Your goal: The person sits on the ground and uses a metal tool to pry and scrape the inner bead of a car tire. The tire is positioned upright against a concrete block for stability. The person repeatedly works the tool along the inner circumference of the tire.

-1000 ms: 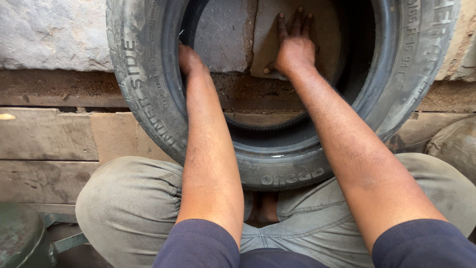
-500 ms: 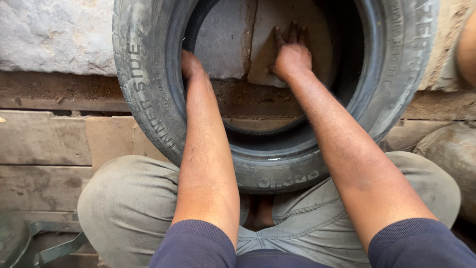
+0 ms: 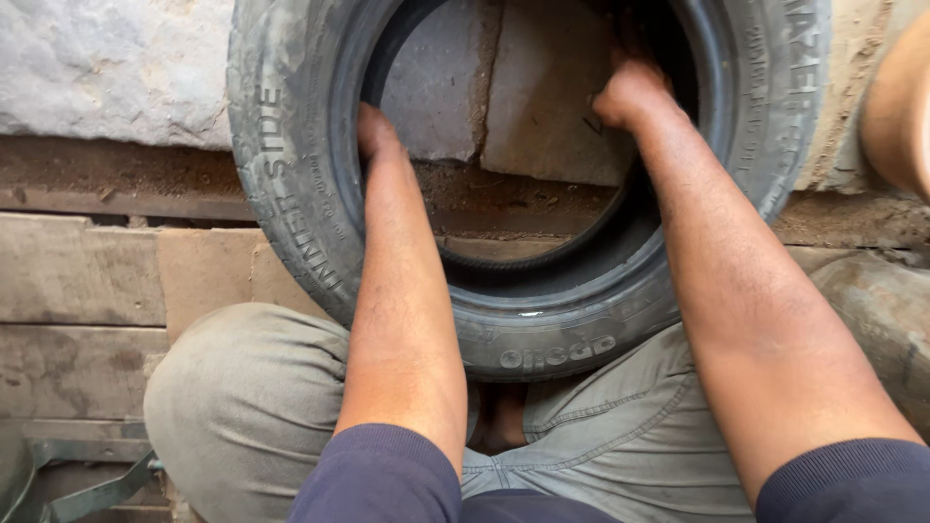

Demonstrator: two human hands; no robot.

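A worn black tyre [image 3: 291, 184] stands upright on my lap, its sidewall facing me. My left hand [image 3: 373, 131] reaches into the tyre's opening at its left inner rim, with the fingers hidden behind the bead. My right hand [image 3: 630, 92] reaches inside at the upper right, fingers curled behind the inner rim and out of sight. Both forearms stretch forward from dark blue sleeves. Through the opening I see grey stone slabs [image 3: 542, 107].
Wooden planks [image 3: 87, 281] cover the floor at left. A rough stone wall [image 3: 107, 68] rises behind the tyre. Another person's bare limb [image 3: 896, 107] shows at the right edge. A green metal piece [image 3: 87, 484] lies at the bottom left. A rounded dusty object [image 3: 882, 310] sits at the right.
The tyre has shifted rightwards in view. My right hand moved from flat against the stone slab to the upper right inner rim. My left hand stays at the left rim.
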